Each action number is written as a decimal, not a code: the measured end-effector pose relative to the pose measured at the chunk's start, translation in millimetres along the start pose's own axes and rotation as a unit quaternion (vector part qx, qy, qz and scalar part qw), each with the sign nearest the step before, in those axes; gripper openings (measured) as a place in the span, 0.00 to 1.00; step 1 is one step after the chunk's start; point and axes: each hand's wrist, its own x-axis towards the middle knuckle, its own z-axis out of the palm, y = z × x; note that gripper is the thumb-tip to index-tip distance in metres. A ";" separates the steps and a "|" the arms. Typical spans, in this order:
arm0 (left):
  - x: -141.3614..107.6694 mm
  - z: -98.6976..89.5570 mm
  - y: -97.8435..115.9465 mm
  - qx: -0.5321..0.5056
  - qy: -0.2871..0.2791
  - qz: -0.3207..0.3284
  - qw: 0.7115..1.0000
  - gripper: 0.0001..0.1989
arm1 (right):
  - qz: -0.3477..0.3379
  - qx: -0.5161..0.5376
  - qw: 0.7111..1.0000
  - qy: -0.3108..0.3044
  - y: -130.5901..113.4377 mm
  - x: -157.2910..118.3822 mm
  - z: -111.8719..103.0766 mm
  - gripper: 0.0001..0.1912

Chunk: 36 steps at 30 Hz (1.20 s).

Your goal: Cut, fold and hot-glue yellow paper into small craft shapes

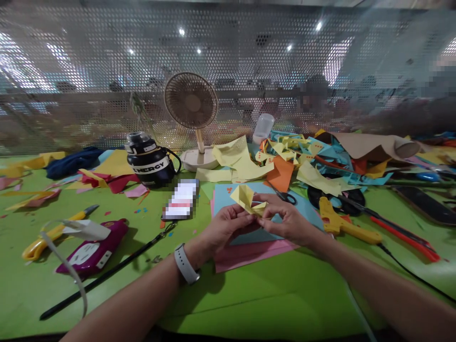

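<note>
A small folded yellow paper piece (244, 197) is held up between my two hands, above a stack of blue paper (302, 211) and pink paper (245, 256). On its lower left side, my left hand (230, 225) pinches it between thumb and fingers; a white watch band circles that wrist. My right hand (285, 218) grips the lower right part of the same piece, its fingertips close to those of my left hand. Black-handled scissors (288, 197) lie on the blue paper just behind my right hand.
A phone (181, 199), black bottle (151, 159) and fan (191, 102) stand or lie behind left. Paper scraps (242, 161) pile up behind. A yellow glue gun (347, 225) and red-edged tool (406, 240) lie right; a yellow cutter (57, 233) and purple pouch (96, 251) left.
</note>
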 end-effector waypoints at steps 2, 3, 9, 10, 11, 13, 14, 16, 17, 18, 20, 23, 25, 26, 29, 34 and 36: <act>0.0 0.1 -0.1 0.000 0.001 0.000 1.000 0.12 | 0.000 0.001 1.000 0.003 0.3 0.2 0.6 0.07; 0.0 0.1 -0.2 -0.001 0.002 0.000 1.000 0.12 | 0.000 0.002 1.000 0.004 0.2 0.4 0.9 0.07; -0.4 0.3 0.6 0.005 0.002 -0.001 1.000 0.10 | 0.000 -0.003 1.000 0.001 -2.5 1.2 0.9 0.07; -0.5 0.4 0.6 0.008 0.001 0.000 1.000 0.10 | 0.001 -0.006 1.000 -0.002 -2.7 1.3 0.7 0.07; -0.6 0.5 0.5 0.010 -0.001 0.000 1.000 0.10 | 0.001 -0.007 1.000 -0.004 -2.8 1.4 0.7 0.07; -0.8 0.3 0.0 0.014 -0.003 0.002 1.000 0.10 | 0.001 -0.007 1.000 -0.007 -2.8 1.5 0.7 0.07; -0.9 0.1 -0.4 0.016 -0.003 0.004 1.000 0.10 | 0.000 -0.005 1.000 -0.006 -2.8 1.5 0.8 0.07; -0.9 -0.7 -1.3 0.019 -0.003 0.005 1.000 0.10 | -0.003 -0.003 1.000 -0.002 -2.8 1.6 1.1 0.07; -0.9 -1.3 -1.7 0.021 -0.002 0.004 1.000 0.10 | -0.005 -0.002 1.000 -0.001 -2.9 1.6 1.2 0.07; -0.9 -1.8 -2.0 0.023 -0.002 0.004 1.000 0.10 | -0.005 -0.002 1.000 -0.001 -3.1 1.5 1.2 0.07; -0.9 -2.8 -2.5 0.027 0.001 0.006 1.000 0.10 | -0.003 -0.002 1.000 -0.002 -3.4 1.3 1.1 0.08; -1.0 -3.7 -2.6 0.036 0.000 0.009 0.999 0.10 | 0.002 0.001 1.000 -0.007 -3.6 1.0 0.8 0.08; -1.2 -3.7 -2.3 0.041 -0.002 0.007 0.999 0.11 | 0.003 0.001 1.000 -0.010 -3.5 0.9 0.6 0.08; -1.4 -3.5 -2.2 0.041 -0.002 0.005 0.999 0.11 | 0.003 0.001 1.000 -0.011 -3.5 0.9 0.6 0.08; -1.5 -3.1 -1.9 0.035 0.006 0.004 0.999 0.10 | 0.003 0.000 1.000 -0.009 -3.8 1.0 0.7 0.08; -0.7 -4.1 -2.8 0.023 0.008 0.001 1.000 0.09 | 0.000 0.011 1.000 -0.011 -2.8 1.2 0.5 0.08; -0.6 -4.6 -3.3 0.022 0.012 -0.001 1.000 0.09 | 0.001 0.012 1.000 -0.015 -1.7 1.1 0.2 0.07</act>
